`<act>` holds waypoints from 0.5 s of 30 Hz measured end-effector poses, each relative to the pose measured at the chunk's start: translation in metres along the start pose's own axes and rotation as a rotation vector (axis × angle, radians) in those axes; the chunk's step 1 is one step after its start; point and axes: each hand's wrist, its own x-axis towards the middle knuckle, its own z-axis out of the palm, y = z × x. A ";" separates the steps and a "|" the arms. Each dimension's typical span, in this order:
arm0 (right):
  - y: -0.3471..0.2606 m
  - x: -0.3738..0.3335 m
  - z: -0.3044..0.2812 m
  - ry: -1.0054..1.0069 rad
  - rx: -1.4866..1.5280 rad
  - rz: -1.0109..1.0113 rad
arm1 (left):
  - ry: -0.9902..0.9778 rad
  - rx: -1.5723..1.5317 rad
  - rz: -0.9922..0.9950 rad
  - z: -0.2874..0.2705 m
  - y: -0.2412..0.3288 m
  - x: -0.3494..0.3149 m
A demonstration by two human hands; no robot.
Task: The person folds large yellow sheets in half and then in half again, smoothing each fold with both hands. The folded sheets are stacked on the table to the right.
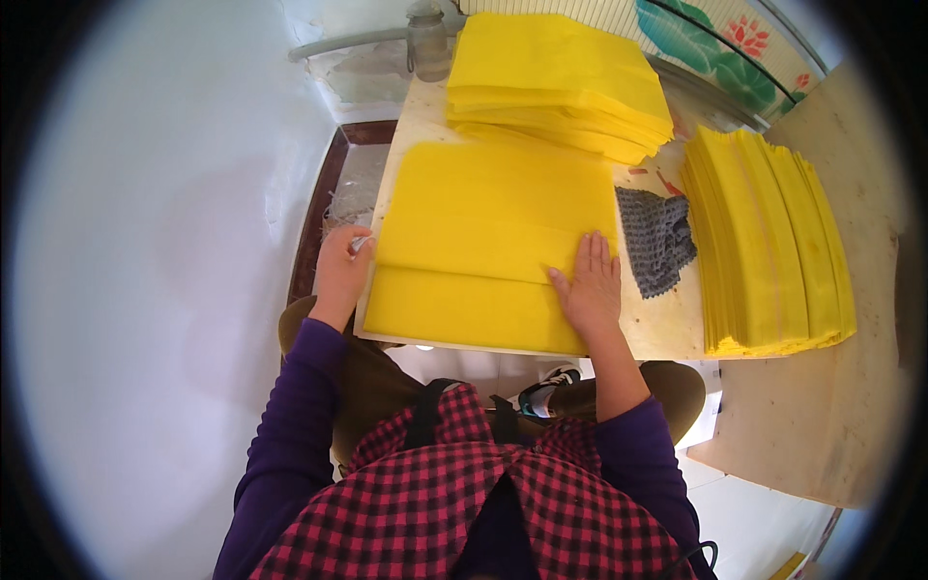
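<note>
A yellow fabric sheet (493,208) lies flat on the wooden table (662,324) in front of me. Its near part is folded over, with a crease running across from left to right. My right hand (592,290) rests flat on the sheet's right side, fingers stretched out and pointing away from me. By the sheet's left edge, my left hand (341,275) is closed, with thumb and fingers pinched around a small whitish thing (360,244) whose kind I cannot make out.
Behind the sheet stands a stack of yellow fabric (556,68); another folded yellow pile (764,242) sits at the right. A grey textured cloth (657,240) lies between sheet and right pile. At the back left is a lidded jar (427,43). A white wall (164,290) rises on the left.
</note>
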 end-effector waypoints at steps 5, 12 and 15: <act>-0.001 -0.001 -0.002 -0.019 -0.005 0.000 | -0.096 -0.110 0.438 0.034 0.066 -0.024; -0.001 0.000 -0.001 -0.032 -0.067 -0.014 | -0.467 0.077 0.454 0.118 0.157 -0.047; 0.002 0.000 0.001 -0.031 -0.044 -0.017 | -0.547 0.239 0.365 0.122 0.146 -0.045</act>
